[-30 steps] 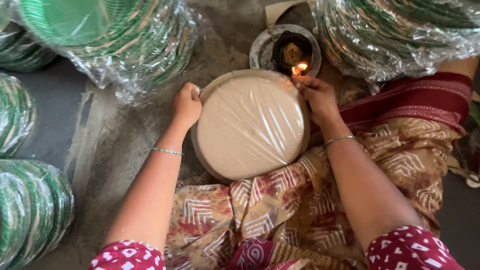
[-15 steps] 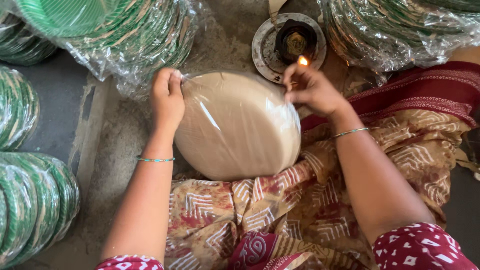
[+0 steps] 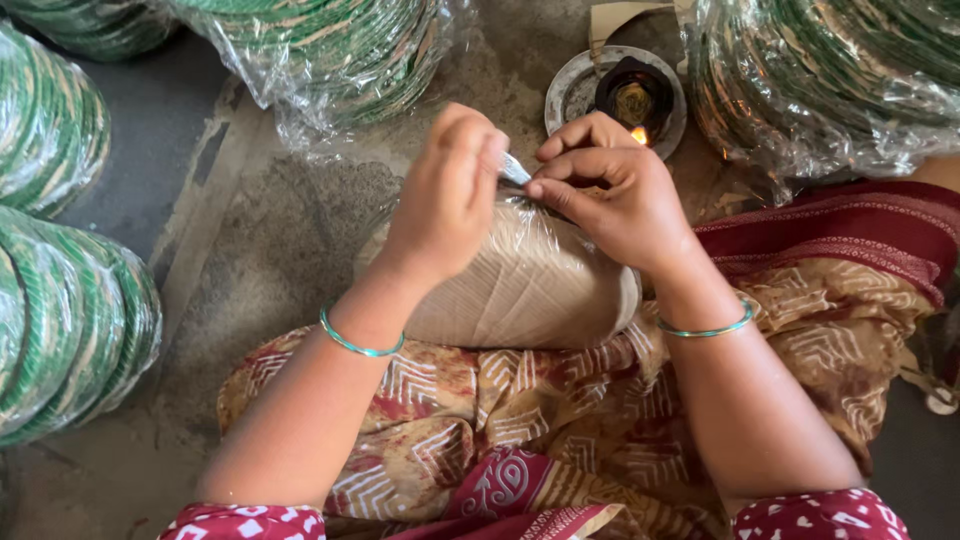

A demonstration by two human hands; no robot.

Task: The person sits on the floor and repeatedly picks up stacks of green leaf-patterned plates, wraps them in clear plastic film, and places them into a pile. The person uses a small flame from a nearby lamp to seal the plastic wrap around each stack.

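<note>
Stack of plates (image 3: 520, 290) now tipped on edge in lap; left hand (image 3: 445, 195) & right hand (image 3: 615, 195) pinch wrap tuft (image 3: 514, 170) shut betw. fingertips (flame (image 3: 637, 133) nearby, prob. for sealing).

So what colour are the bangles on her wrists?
Green, one bangle on each wrist; seen in the head view.

The stack of plates (image 3: 520, 290) looks like matt beige paper under glossy clear plastic film. Behind it, the lamp dish (image 3: 570, 95) is dull metal. Left of it, the floor (image 3: 270, 230) is rough grey concrete. Below it lies soft printed cloth (image 3: 480, 400).
</note>
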